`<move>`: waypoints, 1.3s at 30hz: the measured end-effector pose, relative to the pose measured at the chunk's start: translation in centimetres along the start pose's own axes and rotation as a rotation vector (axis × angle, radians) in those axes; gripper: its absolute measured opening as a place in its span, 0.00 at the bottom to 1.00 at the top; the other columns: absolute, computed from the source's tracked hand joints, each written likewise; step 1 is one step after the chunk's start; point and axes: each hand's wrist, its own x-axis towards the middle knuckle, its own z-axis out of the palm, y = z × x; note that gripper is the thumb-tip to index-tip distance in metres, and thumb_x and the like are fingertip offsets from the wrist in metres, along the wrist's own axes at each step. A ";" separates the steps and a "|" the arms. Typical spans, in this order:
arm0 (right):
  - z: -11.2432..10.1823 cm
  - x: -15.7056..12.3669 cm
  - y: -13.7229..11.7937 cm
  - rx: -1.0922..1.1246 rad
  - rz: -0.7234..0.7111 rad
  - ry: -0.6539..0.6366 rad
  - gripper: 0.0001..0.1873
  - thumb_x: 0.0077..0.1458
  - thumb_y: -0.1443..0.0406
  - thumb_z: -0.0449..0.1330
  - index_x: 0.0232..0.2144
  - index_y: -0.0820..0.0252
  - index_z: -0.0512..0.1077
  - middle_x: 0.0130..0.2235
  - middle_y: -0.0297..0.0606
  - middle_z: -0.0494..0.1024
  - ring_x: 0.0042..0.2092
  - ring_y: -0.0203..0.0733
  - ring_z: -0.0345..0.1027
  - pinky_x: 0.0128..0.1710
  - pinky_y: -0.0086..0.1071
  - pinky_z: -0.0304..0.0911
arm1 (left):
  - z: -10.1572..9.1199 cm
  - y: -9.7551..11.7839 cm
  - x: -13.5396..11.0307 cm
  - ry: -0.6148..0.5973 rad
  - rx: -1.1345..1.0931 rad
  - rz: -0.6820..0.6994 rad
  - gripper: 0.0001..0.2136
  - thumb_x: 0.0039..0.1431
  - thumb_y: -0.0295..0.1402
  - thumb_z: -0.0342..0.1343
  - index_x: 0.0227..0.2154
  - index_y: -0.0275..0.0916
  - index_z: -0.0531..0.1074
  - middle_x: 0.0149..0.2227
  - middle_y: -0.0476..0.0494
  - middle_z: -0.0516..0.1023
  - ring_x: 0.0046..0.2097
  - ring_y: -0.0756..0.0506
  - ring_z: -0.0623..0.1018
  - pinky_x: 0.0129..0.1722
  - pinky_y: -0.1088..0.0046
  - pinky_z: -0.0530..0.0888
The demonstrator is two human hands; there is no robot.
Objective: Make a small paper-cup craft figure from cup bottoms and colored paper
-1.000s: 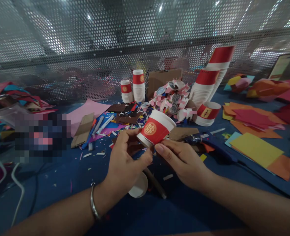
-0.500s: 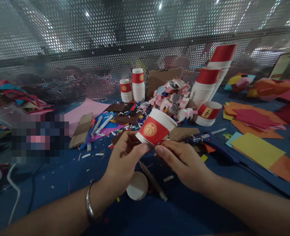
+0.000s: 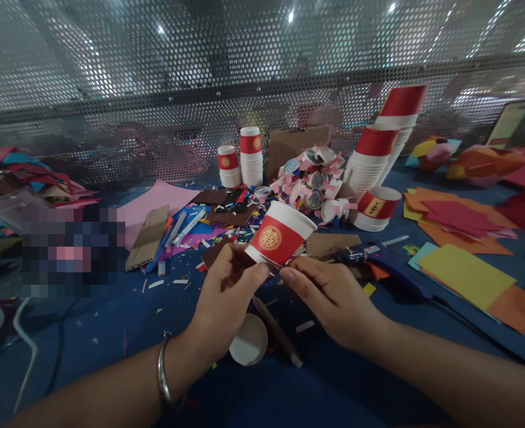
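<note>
The left forearm (image 3: 102, 386) slants in from the lower left and the right forearm (image 3: 458, 374) from the lower right; both wrists are nearly straight, meeting at mid-frame. The left hand (image 3: 224, 297) is raised, thumb pressed toward its curled fingers in a pinch; the right hand (image 3: 334, 300) lies back-up, fingers stretched leftward and lightly pinched — the two hands' fingertips are almost touching.

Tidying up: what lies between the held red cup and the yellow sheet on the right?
Head view: a dark blue tool, perhaps a glue gun, and a brown card piece lie between the red cup and the yellow sheet.
</note>
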 end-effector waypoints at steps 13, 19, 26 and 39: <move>-0.1 -0.1 0.0 0.011 0.016 -0.012 0.21 0.69 0.56 0.51 0.24 0.57 0.61 0.22 0.28 0.63 0.24 0.32 0.54 0.24 0.30 0.51 | -0.1 0.3 0.1 0.018 0.056 0.041 0.14 0.56 0.35 0.65 0.44 0.40 0.70 0.41 0.45 0.79 0.44 0.45 0.78 0.46 0.67 0.73; 0.0 0.0 0.3 0.042 0.019 -0.021 0.19 0.69 0.56 0.52 0.27 0.57 0.66 0.25 0.30 0.67 0.27 0.33 0.58 0.27 0.30 0.53 | 0.2 1.1 0.1 0.004 0.168 0.079 0.15 0.53 0.34 0.66 0.41 0.39 0.69 0.38 0.45 0.80 0.39 0.45 0.80 0.40 0.68 0.76; -0.2 -0.3 0.4 0.012 0.024 -0.021 0.20 0.69 0.56 0.51 0.26 0.58 0.64 0.24 0.29 0.65 0.26 0.32 0.57 0.26 0.30 0.51 | 0.3 1.3 -0.2 0.001 0.207 0.106 0.14 0.52 0.32 0.66 0.39 0.39 0.68 0.37 0.45 0.80 0.38 0.45 0.81 0.37 0.69 0.77; -0.6 -0.2 0.3 -0.051 0.044 -0.032 0.22 0.69 0.54 0.50 0.25 0.58 0.63 0.23 0.28 0.62 0.24 0.32 0.55 0.25 0.30 0.51 | -0.3 1.0 -0.2 -0.024 0.192 0.102 0.15 0.55 0.36 0.66 0.42 0.39 0.69 0.39 0.44 0.82 0.39 0.46 0.82 0.40 0.70 0.78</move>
